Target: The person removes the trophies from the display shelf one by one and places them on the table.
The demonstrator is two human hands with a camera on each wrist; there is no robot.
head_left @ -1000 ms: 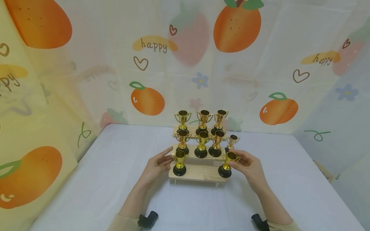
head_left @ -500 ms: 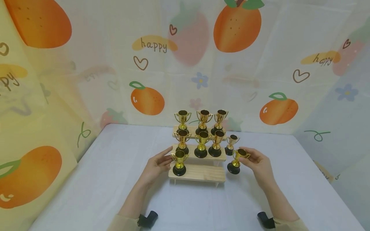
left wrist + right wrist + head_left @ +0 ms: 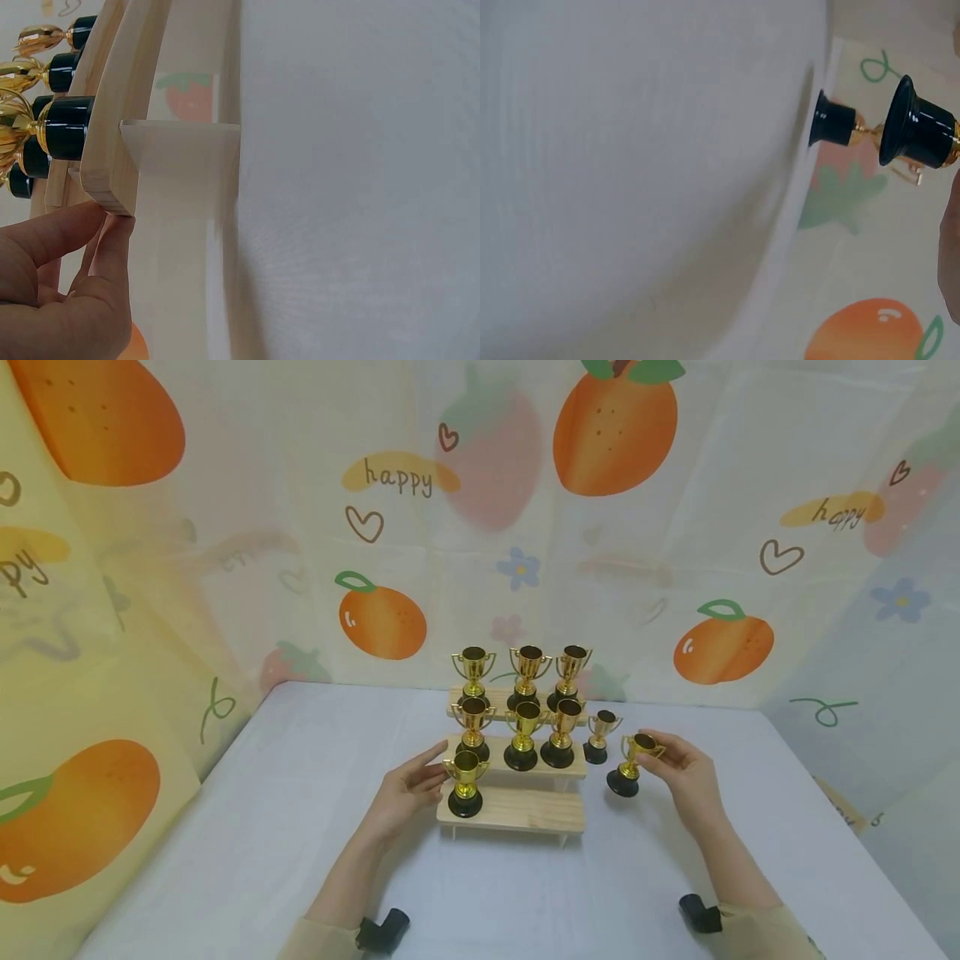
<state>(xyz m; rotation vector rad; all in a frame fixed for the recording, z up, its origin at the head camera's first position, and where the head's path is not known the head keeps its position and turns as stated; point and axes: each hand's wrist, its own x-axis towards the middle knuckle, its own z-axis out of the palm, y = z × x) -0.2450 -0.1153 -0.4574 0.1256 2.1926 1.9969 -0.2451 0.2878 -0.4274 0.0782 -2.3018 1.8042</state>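
Observation:
My right hand (image 3: 688, 777) pinches a small gold trophy cup (image 3: 632, 764) by its upper part, right of the wooden stand. The cup tilts slightly, and its black base (image 3: 919, 127) hangs off the tabletop in the right wrist view. With its fingertips, my left hand (image 3: 408, 789) touches the left end of the stand's lowest board (image 3: 112, 172). On that board (image 3: 525, 810) one gold trophy (image 3: 466, 785) stands at the left. Three trophies line the middle tier (image 3: 522, 739), and three more stand on the top tier.
A smaller trophy (image 3: 600, 737) stands on the white-covered table (image 3: 300, 827) just right of the middle tier. Behind the table hangs a fruit-printed cloth (image 3: 615, 568), with more cloth at the left side.
My right hand has lifted the trophy off the right end of the lowest board and carried it to the right and slightly back. My left hand has stayed in place.

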